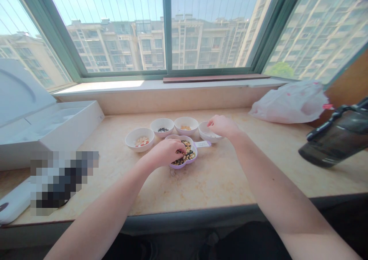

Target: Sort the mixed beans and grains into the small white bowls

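My left hand [169, 152] reaches into a purple-rimmed, lobed bowl [184, 165] of mixed beans [188, 152]. Its fingertips are drawn together among the dark and yellowish beans; whatever they pinch is hidden. Over the rightmost white bowl [211, 138], my right hand [221, 125] hangs with fingers closed and pointing down inside the rim. What it may hold is too small to make out. Three more white bowls curve behind and left of the lobed one: one with pale and reddish pieces [142, 141], one with black beans [163, 130], one with yellowish pieces [185, 128].
A white label [202, 144] lies on the lobed bowl's handle. On the left stand an open white box [71, 118] and a pixelated dark object [64, 183]. To the right are a tied plastic bag [289, 103] and a dark, see-through jug [330, 137]. Windows rise behind the counter.
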The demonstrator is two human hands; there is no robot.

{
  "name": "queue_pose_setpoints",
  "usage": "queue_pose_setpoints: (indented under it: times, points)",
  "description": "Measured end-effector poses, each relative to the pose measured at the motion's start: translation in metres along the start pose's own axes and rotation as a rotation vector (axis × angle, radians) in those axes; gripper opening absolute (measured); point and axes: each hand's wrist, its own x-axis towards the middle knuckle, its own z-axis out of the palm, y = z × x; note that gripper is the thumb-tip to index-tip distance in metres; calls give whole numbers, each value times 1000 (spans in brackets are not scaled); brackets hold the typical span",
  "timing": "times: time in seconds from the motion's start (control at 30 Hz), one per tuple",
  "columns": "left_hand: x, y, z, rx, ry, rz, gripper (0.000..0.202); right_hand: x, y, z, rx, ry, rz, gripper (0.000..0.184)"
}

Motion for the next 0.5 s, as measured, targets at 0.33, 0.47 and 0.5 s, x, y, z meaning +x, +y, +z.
queue_pose_setpoints:
  times: [0.33, 0.47, 0.5]
  points:
    - [2, 0, -4, 8, 48, -11, 12, -6, -6, -1, 5, 8, 56, 34]
    - [0, 2, -8, -60, 116, -54, 19, -8, -8, -2, 15, 51, 45, 33]
    - [-1, 3, -10, -100, 137, -75, 22, -8, -8, -3, 18, 63, 39, 33]
